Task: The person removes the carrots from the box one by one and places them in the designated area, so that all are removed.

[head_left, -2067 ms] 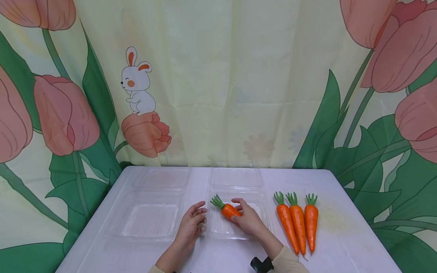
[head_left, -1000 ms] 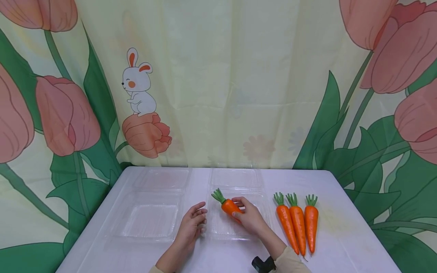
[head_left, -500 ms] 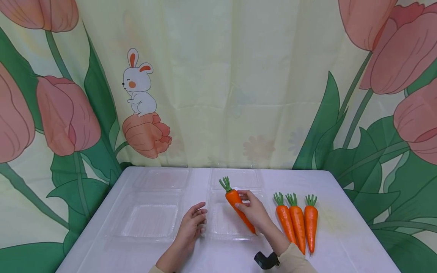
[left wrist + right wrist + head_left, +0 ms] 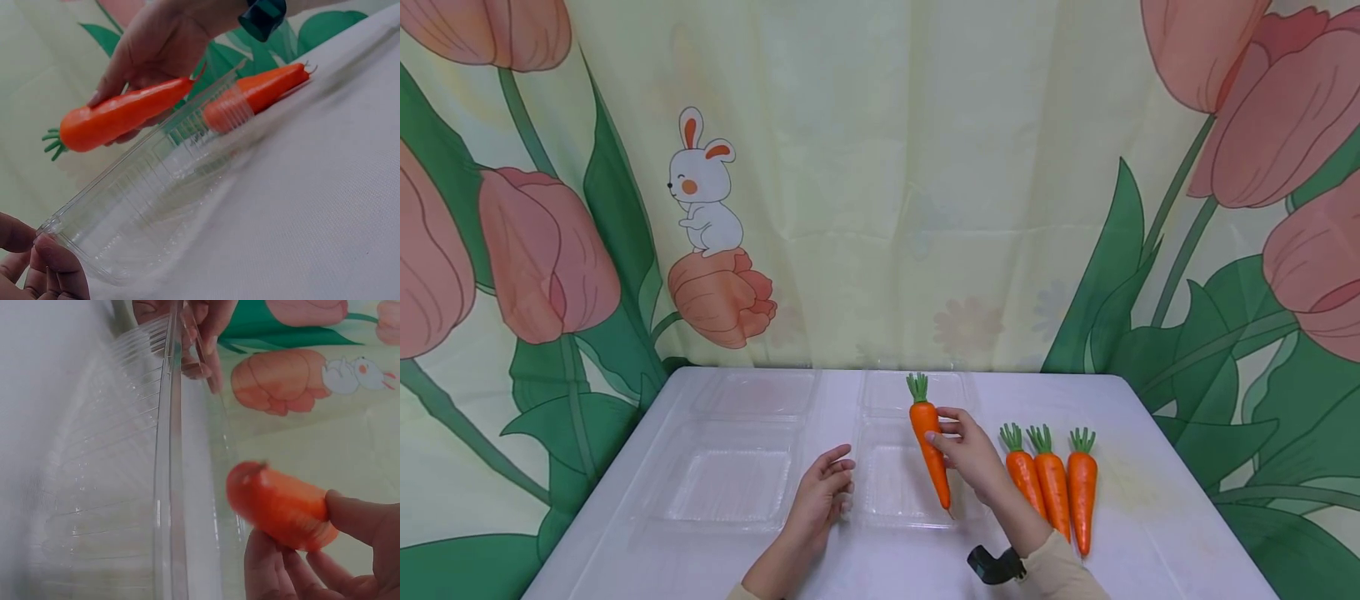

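Note:
My right hand (image 4: 972, 454) holds an orange carrot (image 4: 927, 425) with green stem stubs, thumb on one side and fingers on the other. The carrot hangs above an open clear plastic container (image 4: 917, 526), stem end away from me and tip toward me. In the right wrist view the carrot (image 4: 281, 506) is blurred, its tip toward that camera. At the container's left edge is my left hand (image 4: 820, 498); in the left wrist view its fingertips (image 4: 55, 253) pinch the rim corner of the container (image 4: 137, 206).
Three more carrots (image 4: 1082, 500) lie side by side on the white table (image 4: 1157, 533), right of the container, partly behind my right forearm. A second open clear container (image 4: 730, 483) stands at left. A printed curtain (image 4: 880, 208) hangs behind the table.
My right hand has lifted the carrot from low over the container and moved it right and away from me, turning it from slanted to nearly straight. The left hand stays in place.

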Demonstrator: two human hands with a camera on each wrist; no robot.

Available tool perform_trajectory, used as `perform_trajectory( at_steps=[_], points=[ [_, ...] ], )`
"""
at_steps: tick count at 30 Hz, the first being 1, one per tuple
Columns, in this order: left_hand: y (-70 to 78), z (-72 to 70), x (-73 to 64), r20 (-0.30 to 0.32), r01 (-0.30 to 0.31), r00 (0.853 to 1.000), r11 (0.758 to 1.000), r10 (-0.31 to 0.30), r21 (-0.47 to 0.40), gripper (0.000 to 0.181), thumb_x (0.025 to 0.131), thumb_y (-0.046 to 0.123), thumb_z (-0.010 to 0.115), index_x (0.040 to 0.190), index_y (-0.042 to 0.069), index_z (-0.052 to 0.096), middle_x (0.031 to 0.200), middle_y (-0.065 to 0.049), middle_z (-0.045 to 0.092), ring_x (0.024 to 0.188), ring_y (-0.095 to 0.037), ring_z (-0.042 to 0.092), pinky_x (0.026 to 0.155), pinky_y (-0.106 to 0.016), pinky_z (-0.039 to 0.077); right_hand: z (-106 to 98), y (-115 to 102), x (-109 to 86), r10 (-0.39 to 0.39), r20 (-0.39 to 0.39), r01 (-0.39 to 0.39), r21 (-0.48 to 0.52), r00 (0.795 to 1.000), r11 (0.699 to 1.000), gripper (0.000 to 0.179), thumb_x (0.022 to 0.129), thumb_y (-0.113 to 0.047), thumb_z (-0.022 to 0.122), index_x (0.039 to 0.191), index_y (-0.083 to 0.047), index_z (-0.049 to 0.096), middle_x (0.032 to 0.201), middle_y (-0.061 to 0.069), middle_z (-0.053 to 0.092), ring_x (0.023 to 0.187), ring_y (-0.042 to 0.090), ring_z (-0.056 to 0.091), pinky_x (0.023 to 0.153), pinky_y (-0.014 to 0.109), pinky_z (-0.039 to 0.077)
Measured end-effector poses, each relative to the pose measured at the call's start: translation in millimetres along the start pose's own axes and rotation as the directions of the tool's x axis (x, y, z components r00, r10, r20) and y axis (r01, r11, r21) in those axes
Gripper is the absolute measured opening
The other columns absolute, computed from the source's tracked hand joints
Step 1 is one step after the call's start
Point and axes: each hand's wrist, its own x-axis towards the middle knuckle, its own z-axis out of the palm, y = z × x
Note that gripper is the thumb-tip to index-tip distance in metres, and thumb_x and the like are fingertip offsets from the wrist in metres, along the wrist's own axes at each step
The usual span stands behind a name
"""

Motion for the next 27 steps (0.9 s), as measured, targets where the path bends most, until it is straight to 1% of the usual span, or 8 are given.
perform_trajectory(
  at_steps=[5,13,21,27],
  points=[
    [-0.3,0.3,-0.2,0.002,-0.002,1.0,1.0,0.002,0.002,0.05,0.1,0.0,0.055,0.149,-0.002,0.044,0.108,0.0,0.059,0.079,-0.011,0.054,0.058,-0.019,0.042,-3.3,1.8,-1.5,0.019,-0.008,-0.018,0.072,1.0,0.997,0.059,0.097,-0.024,0.073,0.147,-0.007,0.048,0.129,0.023,0.063,0.098,0.025,0.07,0.078,0.042,0.063],
    [-0.9,-0.2,1.0,-0.003,0.002,1.0,1.0,-0.002,0.007,0.051,0.1,0.0,0.055,0.149,-0.001,0.043,0.108,0.0,0.058,0.079,-0.011,0.055,0.058,-0.019,0.042,-14.1,7.4,-3.0,0.028,-0.029,-0.024,0.107,0.999,0.994,0.063,0.096,-0.03,0.074,0.147,-0.007,0.047,0.127,0.023,0.063,0.094,0.022,0.071,0.077,0.041,0.064],
    [0.2,1.2,0.2,0.0,0.006,1.0,1.0,-0.006,-0.002,0.05,0.1,-0.001,0.055,0.149,-0.001,0.043,0.109,-0.001,0.058,0.08,-0.011,0.054,0.057,-0.019,0.042,-30.9,11.3,-9.4,0.04,-0.038,-0.036,0.087,0.998,0.996,0.066,0.097,-0.033,0.072,0.149,-0.005,0.043,0.132,0.027,0.059,0.097,0.023,0.071,0.08,0.042,0.063],
    [0.5,0.7,-0.5,-0.003,0.007,1.0,1.0,-0.007,-0.002,0.051,0.099,-0.001,0.055,0.149,-0.001,0.043,0.11,-0.002,0.058,0.08,-0.012,0.054,0.058,-0.02,0.042,-43.5,19.2,-10.3,0.049,-0.06,-0.045,0.054,0.997,0.998,0.068,0.096,-0.037,0.073,0.149,-0.006,0.043,0.132,0.026,0.06,0.096,0.023,0.072,0.08,0.041,0.063]
  ],
)
